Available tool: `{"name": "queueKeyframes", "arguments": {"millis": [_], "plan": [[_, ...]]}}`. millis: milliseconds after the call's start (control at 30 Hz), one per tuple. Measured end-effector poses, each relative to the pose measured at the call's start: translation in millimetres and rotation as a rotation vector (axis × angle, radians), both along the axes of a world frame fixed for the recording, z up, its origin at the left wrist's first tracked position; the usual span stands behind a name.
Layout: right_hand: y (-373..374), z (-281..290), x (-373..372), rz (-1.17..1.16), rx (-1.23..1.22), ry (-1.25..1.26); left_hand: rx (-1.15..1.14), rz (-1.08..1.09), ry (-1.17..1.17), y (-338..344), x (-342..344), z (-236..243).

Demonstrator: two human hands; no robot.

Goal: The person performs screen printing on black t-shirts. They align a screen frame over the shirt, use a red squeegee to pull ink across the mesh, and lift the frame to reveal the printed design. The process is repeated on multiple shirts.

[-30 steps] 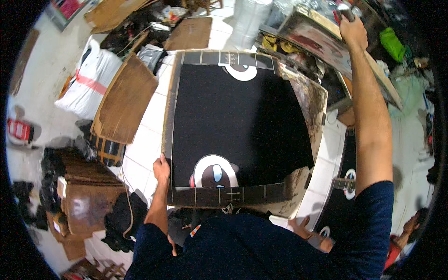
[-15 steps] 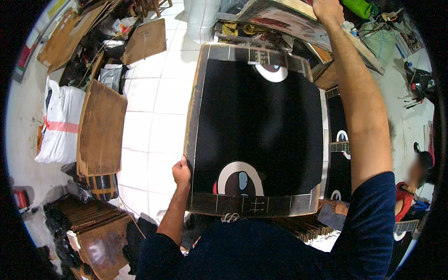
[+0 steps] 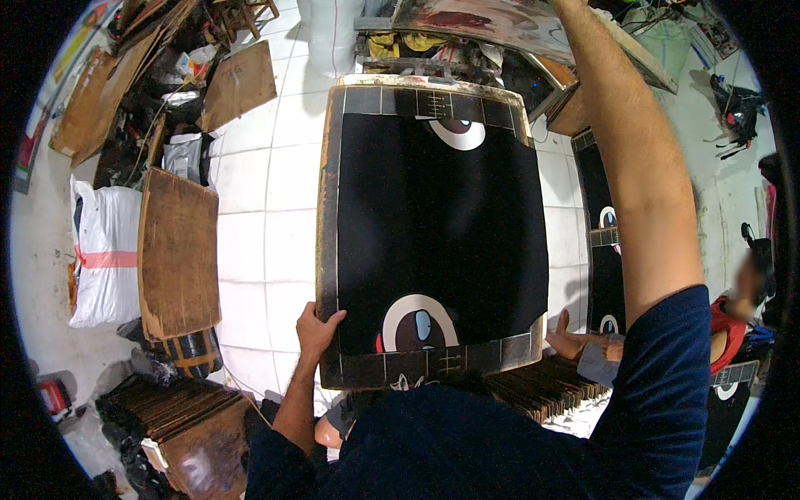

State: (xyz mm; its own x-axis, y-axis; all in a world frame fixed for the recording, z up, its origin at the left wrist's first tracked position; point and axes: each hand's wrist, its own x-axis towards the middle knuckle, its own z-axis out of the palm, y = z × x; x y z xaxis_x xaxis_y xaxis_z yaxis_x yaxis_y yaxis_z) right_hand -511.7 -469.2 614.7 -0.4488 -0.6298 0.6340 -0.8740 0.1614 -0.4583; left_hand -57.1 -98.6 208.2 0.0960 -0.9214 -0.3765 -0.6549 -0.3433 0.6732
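Note:
A large board [image 3: 329,208] lies in front of me, with white grid lines along its dark borders. Black fabric [image 3: 442,225] covers its middle, and cartoon eyes are printed at the far and near ends of the cloth. My left hand [image 3: 316,335] is closed on the board's near left edge, its thumb toward the top face. My right arm [image 3: 642,167] reaches far forward on the right, and its hand is beyond the picture's upper edge. Near that arm's far end, a tilted, paint-stained framed screen [image 3: 492,21] stands past the board.
Brown boards [image 3: 179,254] and a white sack [image 3: 108,258] stand at left. Another black printed panel [image 3: 602,275] lies right of my board. A person in red [image 3: 729,337] is at the far right. Stacked brown sheets [image 3: 550,387] show below the board.
The whole view has shifted, and the board now appears further left. My left hand sits slightly lower along its edge. My right hand, earlier on the screen's frame, has passed out of the picture.

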Motion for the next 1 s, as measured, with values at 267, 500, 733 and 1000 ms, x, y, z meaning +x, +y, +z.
{"name": "queueKeyframes", "arguments": {"millis": [267,500,733,1000], "plan": [[-12,18,-2,0.0,0.081,-0.011,0.015,0.039,-0.107,4,-16,6],[-21,26,-1,-0.057,0.073,-0.008,0.003,0.08,-0.097,-9,-22,13],[-28,33,-7,0.005,0.079,-0.023,-0.021,0.1,-0.084,-20,-27,19],[-40,36,-10,-0.02,0.036,0.021,0.036,0.17,-0.179,-16,-18,-26]]}}
